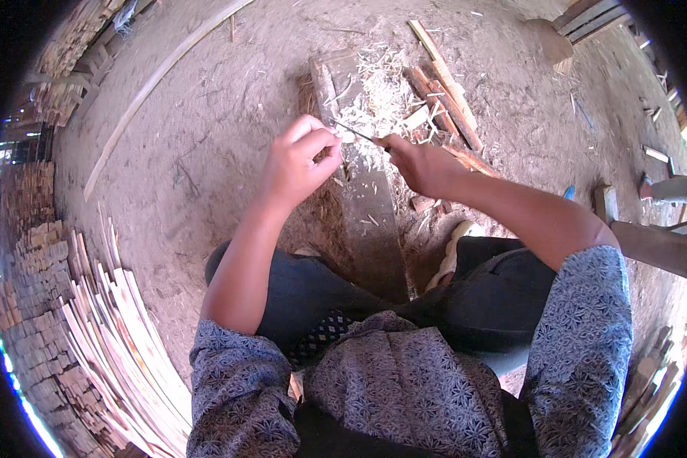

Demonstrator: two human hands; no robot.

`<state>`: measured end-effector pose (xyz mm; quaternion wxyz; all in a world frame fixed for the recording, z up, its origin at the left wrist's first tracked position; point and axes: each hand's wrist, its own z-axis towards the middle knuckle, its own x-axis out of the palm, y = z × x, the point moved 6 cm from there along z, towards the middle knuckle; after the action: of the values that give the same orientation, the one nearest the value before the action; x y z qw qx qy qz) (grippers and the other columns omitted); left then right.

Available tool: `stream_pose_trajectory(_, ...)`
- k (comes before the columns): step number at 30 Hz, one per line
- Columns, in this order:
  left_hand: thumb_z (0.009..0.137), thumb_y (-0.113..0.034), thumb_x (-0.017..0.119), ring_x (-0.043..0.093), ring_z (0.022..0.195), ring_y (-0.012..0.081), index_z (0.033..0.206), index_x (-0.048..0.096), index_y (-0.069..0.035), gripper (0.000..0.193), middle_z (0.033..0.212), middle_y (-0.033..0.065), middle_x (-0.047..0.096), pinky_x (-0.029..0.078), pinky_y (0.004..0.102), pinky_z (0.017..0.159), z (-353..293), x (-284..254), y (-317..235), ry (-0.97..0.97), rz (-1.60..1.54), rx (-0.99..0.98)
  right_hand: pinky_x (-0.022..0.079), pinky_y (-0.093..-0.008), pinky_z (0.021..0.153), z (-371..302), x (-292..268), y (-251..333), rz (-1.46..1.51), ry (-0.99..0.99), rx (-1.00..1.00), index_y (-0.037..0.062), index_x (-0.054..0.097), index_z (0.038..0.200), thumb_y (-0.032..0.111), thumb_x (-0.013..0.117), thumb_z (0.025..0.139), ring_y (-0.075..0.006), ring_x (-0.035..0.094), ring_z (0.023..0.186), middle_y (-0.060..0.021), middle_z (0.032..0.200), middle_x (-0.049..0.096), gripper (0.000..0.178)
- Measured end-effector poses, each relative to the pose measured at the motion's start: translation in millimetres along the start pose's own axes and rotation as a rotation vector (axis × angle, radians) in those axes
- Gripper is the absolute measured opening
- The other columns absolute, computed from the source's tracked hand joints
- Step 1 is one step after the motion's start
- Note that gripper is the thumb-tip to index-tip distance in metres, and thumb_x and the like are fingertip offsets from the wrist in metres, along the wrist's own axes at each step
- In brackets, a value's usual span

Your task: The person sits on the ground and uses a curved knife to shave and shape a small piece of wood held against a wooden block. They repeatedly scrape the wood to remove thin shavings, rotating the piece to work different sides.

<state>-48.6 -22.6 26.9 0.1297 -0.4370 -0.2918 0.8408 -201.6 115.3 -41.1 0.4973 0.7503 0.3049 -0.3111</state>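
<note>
My right hand (426, 166) is closed around the handle of a knife (355, 131). Its thin dark blade points left, toward the fingers of my left hand (299, 159). That hand is curled in a pinch on a small pale piece of wood (348, 137), mostly hidden by the fingers and close to the blade. Whether the blade touches the wood I cannot tell. Beneath both hands lies a thick, dark wooden plank (370, 229), running away from between my legs. Pale wood shavings (382, 88) are heaped on its far part.
Right of the shavings lie several reddish-brown wood strips (450, 99) on the dirt floor (229, 99). A long thin pole (145, 95) curves along the left. Bundled pale slats (118, 328) and stacked wood (34, 305) line the left side. Part of another person's leg (672, 188) shows at far right.
</note>
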Motion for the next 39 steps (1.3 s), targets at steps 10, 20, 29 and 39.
stream_pose_trajectory(10, 0.080, -0.006, 0.075, 0.068, 0.073, 0.0202, 0.086, 0.070, -0.006, 0.008, 0.088, 0.0054, 0.066, 0.053, 0.0329, 0.061, -10, 16, -8, -0.024, -0.072, -0.051, 0.052, -0.0486, 0.064, -15, -19, 10, -0.074, 0.055, -0.024, 0.0156, 0.049, 0.137, 0.018, 0.054, 0.103, -0.0365, 0.069, 0.069, -0.0193, 0.074, 0.065, 0.034)
stream_pose_trajectory(20, 0.079, -0.004, 0.075, 0.068, 0.074, 0.0192, 0.085, 0.070, -0.005, 0.008, 0.087, 0.0060, 0.066, 0.054, 0.0318, 0.062, -3, -1, 0, 0.006, -0.044, -0.029, 0.056, -0.0481, 0.071, 15, 6, -37, -0.116, 0.030, 0.073, 0.0202, 0.044, 0.146, 0.018, 0.046, 0.104, -0.0382, 0.071, 0.080, -0.0209, 0.088, 0.070, 0.042)
stream_pose_trajectory(29, 0.079, -0.002, 0.076, 0.071, 0.079, 0.0212, 0.087, 0.071, -0.004, 0.010, 0.089, 0.0078, 0.068, 0.056, 0.0323, 0.067, 6, -2, 4, -0.044, -0.030, -0.029, 0.049, -0.0455, 0.062, -6, 8, -10, 0.131, -0.032, -0.008, 0.0169, 0.048, 0.140, 0.019, 0.050, 0.106, -0.0302, 0.068, 0.067, -0.0180, 0.071, 0.063, 0.034)
stream_pose_trajectory(39, 0.079, -0.001, 0.076, 0.071, 0.079, 0.0211, 0.087, 0.072, -0.003, 0.010, 0.089, 0.0084, 0.069, 0.057, 0.0324, 0.068, 3, -2, -2, -0.037, 0.012, -0.019, 0.052, -0.0481, 0.063, -2, 3, -4, 0.019, 0.104, 0.108, 0.0196, 0.047, 0.141, 0.022, 0.051, 0.105, -0.0321, 0.069, 0.068, -0.0180, 0.076, 0.066, 0.036)
